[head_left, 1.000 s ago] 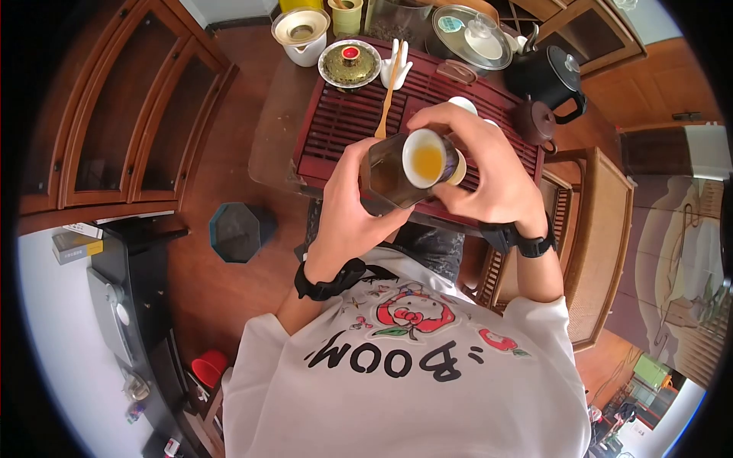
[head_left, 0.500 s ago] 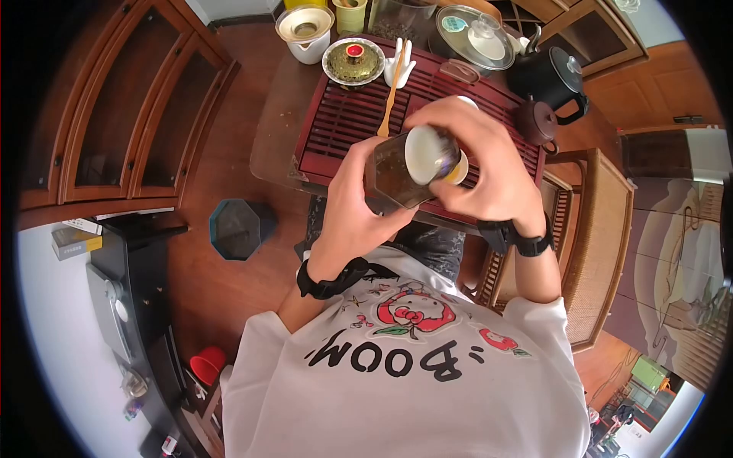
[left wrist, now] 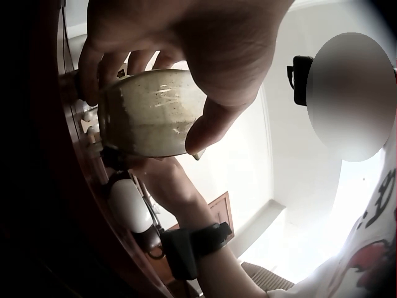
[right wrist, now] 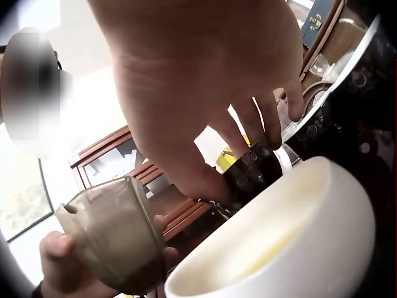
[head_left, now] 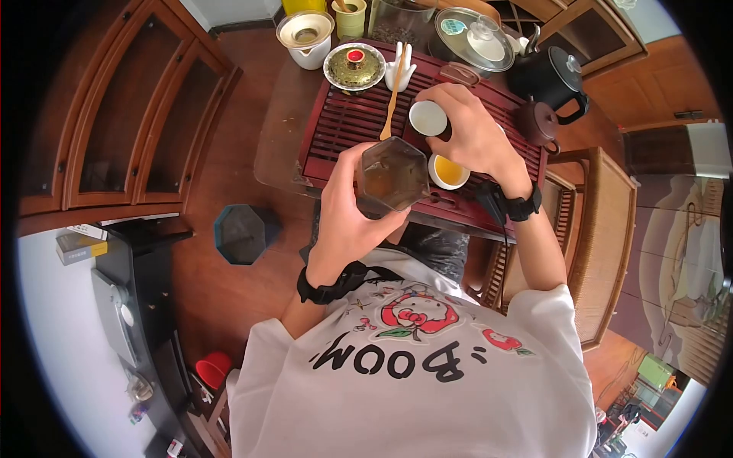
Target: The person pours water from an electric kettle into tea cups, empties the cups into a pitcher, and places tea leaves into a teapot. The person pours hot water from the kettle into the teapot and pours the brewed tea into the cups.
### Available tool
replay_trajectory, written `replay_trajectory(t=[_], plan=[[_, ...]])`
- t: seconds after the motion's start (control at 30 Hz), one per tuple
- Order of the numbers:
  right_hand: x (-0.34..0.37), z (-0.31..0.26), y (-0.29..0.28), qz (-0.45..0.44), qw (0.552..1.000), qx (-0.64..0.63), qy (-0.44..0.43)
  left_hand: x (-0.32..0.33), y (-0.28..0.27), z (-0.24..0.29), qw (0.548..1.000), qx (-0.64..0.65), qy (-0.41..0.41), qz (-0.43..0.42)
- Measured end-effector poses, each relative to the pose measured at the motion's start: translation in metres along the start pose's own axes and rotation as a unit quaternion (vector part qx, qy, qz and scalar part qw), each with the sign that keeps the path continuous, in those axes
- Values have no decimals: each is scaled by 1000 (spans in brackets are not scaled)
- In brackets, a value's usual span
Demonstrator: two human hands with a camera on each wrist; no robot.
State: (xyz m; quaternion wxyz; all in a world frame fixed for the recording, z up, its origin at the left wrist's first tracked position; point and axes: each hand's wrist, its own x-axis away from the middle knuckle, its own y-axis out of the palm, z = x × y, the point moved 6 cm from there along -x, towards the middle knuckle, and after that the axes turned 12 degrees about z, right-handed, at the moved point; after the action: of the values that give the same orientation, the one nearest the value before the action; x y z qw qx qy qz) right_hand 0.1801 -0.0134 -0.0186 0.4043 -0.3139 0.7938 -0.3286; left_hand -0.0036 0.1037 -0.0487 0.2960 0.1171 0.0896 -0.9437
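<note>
My left hand (head_left: 340, 214) grips a faceted, smoky-brown pitcher (head_left: 393, 175) with brownish liquid inside, thumb on the near side; its glossy wall fills the middle of the left wrist view (left wrist: 152, 115). Farther forward and to the right, my right hand (head_left: 477, 137) holds a small teacup (head_left: 427, 118) between thumb and fingers. White shows inside this cup; the right wrist view reveals its dark patterned outside (right wrist: 251, 174). Below the right hand, a white cup (head_left: 449, 172) with yellow tea sits by the tray's near edge, just right of the pitcher.
The slatted red-brown tea tray (head_left: 336, 137) carries a lidded bowl (head_left: 354, 67) and a white hand-shaped stand (head_left: 400, 72) with a wooden tea scoop (head_left: 392, 107) against it. To the right are a brown teapot (head_left: 535, 122) and black kettle (head_left: 548, 80). A bin (head_left: 244, 235) stands on the floor.
The teacup, earlier tilted against the pitcher with yellow tea in it, now shows a white inside. My right hand has carried it forward, away from the pitcher, uncovering the tea-filled white cup.
</note>
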Motion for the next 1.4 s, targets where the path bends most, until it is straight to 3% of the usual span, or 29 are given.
replay_trajectory(t=[0.27, 0.37, 0.47, 0.7, 1.03, 1.1, 1.4], plan=[[7, -6, -6, 5, 999, 47, -10, -2, 2, -3, 1000, 19, 4, 17], [12, -16, -24, 25, 1000, -1, 17, -2, 2, -3, 1000, 11, 1, 19], [32, -27, -47, 40, 994, -24, 99, -2, 0, -3, 1000, 6, 9, 22], [89, -40, -24, 57, 983, -35, 168, -4, 6, -8, 1000, 27, -13, 8], [85, -30, -29, 83, 980, -48, 176, -1, -2, -1, 1000, -10, -8, 10], [79, -34, -41, 131, 978, -45, 155, 0, -1, -3, 1000, -16, -17, -11], [75, -44, -54, 124, 981, -45, 139, 0, 6, -3, 1000, -14, 5, -26]])
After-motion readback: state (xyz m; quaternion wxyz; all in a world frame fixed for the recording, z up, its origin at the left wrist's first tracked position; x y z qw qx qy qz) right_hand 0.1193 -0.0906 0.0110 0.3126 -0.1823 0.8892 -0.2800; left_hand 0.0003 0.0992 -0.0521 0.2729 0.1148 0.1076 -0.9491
